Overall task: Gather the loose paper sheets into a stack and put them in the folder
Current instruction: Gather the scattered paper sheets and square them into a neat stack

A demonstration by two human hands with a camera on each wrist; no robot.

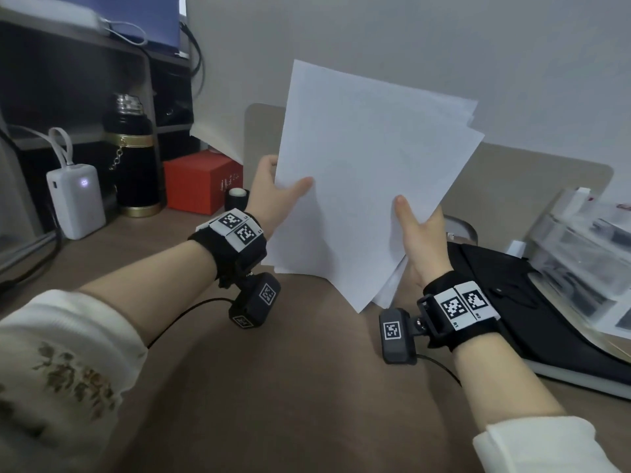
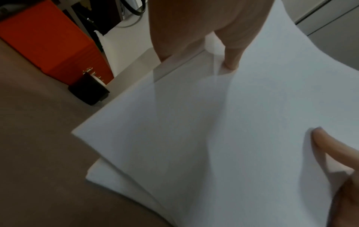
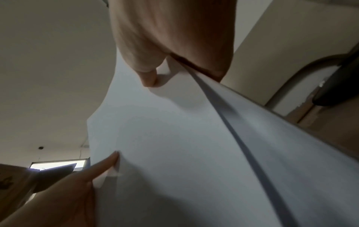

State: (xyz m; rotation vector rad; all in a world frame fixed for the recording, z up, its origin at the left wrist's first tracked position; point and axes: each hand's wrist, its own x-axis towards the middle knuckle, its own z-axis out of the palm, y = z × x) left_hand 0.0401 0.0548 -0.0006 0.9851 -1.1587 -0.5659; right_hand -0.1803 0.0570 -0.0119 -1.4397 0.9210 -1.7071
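A loose stack of white paper sheets (image 1: 365,179) is held up, tilted, above the brown desk, its edges not lined up. My left hand (image 1: 280,196) pinches the stack's left edge, thumb on the front and fingers behind. My right hand (image 1: 418,230) pinches the lower right edge in the same way. The left wrist view shows the sheets (image 2: 223,130) fanned apart under my left thumb (image 2: 231,61). In the right wrist view the sheets (image 3: 184,145) show their edges beside my right thumb (image 3: 147,76). A black folder (image 1: 532,319) lies flat on the desk at the right.
At the back left stand a white power bank (image 1: 76,199), a black and gold flask (image 1: 131,158), a red box (image 1: 201,182) and a small black roll (image 1: 236,198). Clear plastic drawers (image 1: 587,261) sit at the far right. The brown desk (image 1: 273,387) lies in front.
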